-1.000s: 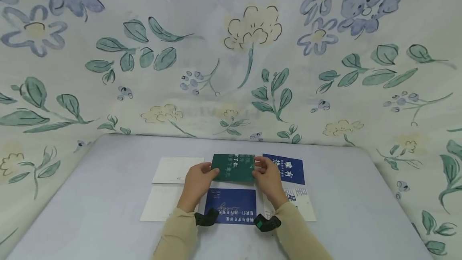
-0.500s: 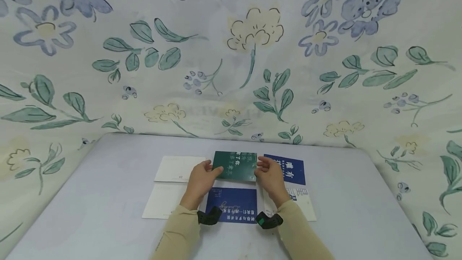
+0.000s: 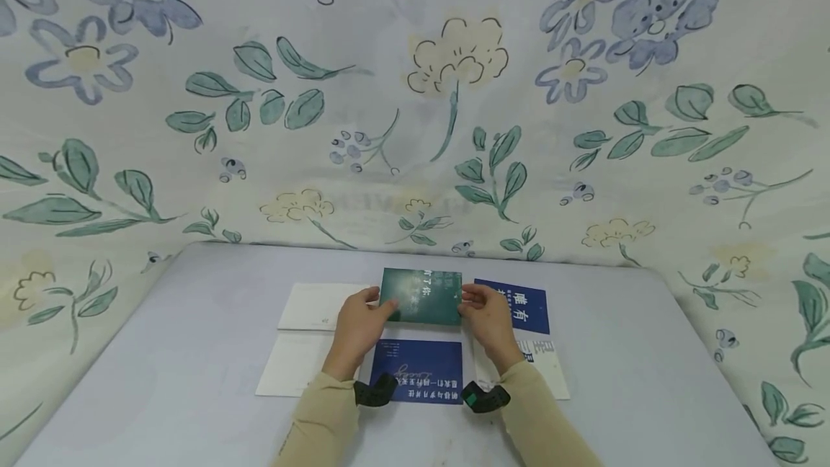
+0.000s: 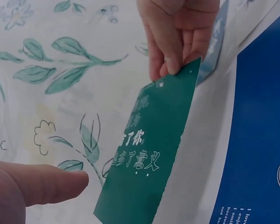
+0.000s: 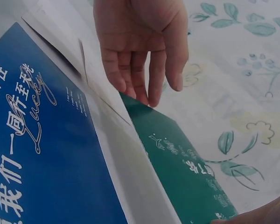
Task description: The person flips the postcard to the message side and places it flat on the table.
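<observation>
A green card [image 3: 424, 297] with white lettering is held tilted up at the middle of the back row. My right hand [image 3: 488, 319] pinches its right edge, thumb on the printed face, as the left wrist view shows with the green card [image 4: 147, 140] slanting down from that hand [image 4: 182, 37]. At the opposite end is my left hand [image 3: 359, 326]. In the right wrist view the left hand's [image 5: 142, 32] fingers reach down to the card's corner, and its thumb stands straight, off the card. Just nearer lies a blue card [image 3: 418, 372] with white and gold writing.
Two white cards [image 3: 318, 306] lie at left, partly behind the left hand. At right are a blue card with white characters [image 3: 528, 306] and a white card with blue print [image 3: 547, 370]. The white table [image 3: 162, 366] ends at a floral cloth [image 3: 415, 128].
Both hands have shifted slightly to the right and away with the green card. The card's face now tilts so that it catches more glare.
</observation>
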{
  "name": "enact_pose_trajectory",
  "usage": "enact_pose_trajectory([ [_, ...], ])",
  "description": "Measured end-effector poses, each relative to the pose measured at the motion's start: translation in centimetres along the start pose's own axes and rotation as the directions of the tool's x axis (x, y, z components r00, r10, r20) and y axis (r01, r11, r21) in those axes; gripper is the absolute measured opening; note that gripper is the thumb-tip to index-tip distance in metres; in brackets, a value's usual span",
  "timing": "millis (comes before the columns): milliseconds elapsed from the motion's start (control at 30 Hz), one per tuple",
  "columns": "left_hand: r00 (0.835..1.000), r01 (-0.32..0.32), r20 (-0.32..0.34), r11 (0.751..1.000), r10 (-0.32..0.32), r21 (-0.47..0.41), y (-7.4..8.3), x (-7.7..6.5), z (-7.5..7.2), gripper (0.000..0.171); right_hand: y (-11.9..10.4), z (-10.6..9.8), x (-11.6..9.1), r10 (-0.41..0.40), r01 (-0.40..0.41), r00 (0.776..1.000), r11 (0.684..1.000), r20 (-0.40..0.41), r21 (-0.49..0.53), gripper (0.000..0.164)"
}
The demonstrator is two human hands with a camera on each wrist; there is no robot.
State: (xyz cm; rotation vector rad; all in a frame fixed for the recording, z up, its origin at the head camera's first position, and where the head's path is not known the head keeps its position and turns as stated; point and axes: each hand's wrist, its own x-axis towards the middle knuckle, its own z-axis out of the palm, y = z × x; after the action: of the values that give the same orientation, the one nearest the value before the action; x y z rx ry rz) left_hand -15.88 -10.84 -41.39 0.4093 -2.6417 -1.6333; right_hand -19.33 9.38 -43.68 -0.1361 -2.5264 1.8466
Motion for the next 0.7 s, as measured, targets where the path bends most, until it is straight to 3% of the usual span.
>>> enact_pose_trajectory([
  [700,0.997,-0.064,-0.042,0.997,0.066,0.041,0.19,-0.18,0.11,0.056,-0.28,-0.17,-0.05,0.025,-0.025,1.0,1.0,-0.005,-0.004,0.024],
])
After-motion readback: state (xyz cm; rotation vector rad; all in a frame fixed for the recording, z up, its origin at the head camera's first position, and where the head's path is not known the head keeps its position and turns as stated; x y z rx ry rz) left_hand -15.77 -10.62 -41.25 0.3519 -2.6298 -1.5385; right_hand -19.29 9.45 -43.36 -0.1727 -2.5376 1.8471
